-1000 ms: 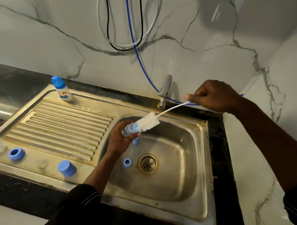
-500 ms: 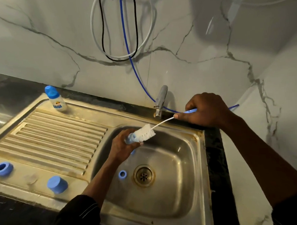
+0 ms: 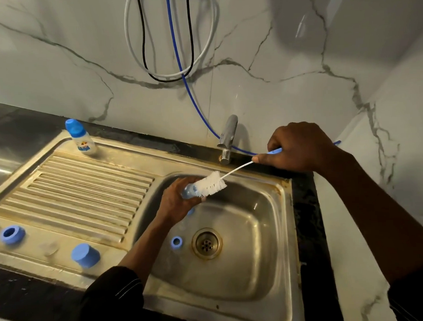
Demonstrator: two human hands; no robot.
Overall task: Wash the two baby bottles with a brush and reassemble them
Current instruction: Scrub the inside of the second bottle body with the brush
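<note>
My left hand grips a small bottle part with a blue end over the sink basin. My right hand holds the blue handle of a bottle brush, whose white bristles lie against that part. A second baby bottle with a blue cap stands upright at the back of the drainboard. A blue ring, a blue cap and a clear teat sit on the drainboard's front edge. Another blue ring lies in the basin beside the drain.
The tap stands behind the basin, close to my right hand. White, black and blue hoses hang on the marble wall. A dark counter borders the sink on the right.
The view has shifted a little. My right hand has drawn the brush slightly back, so more of the bristles show beyond the part held in my left hand.
</note>
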